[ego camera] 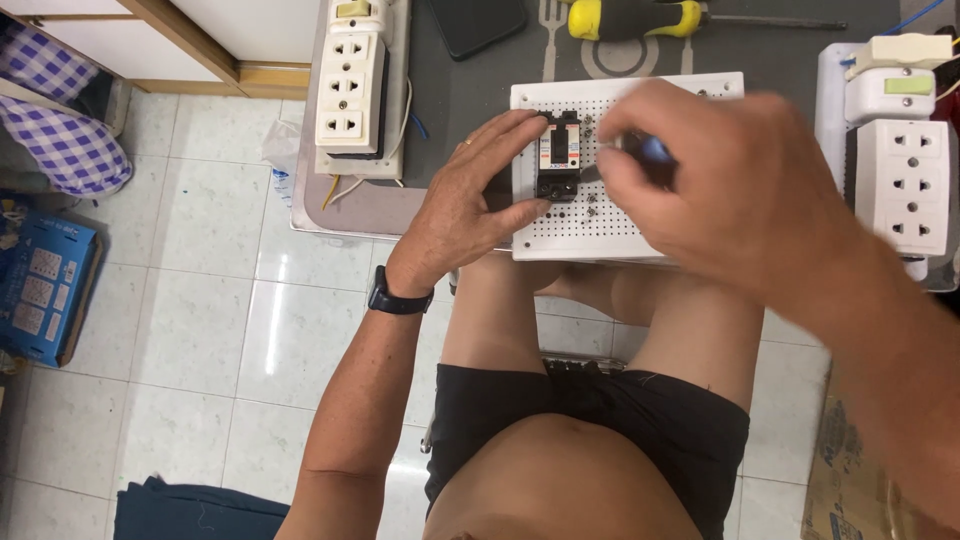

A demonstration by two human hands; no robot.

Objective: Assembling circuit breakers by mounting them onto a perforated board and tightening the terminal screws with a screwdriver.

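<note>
On the perforated board, both hands curl around a black breaker.

The right hand was smeared by motion blur, and it covered most of the blue-handled tool just right of the black breaker. Beyond the breaker, the yellow-and-black screwdriver and a dark flat object ran off the top edge. Right of the breaker, the white socket strip was cut by the picture's edge.
</note>
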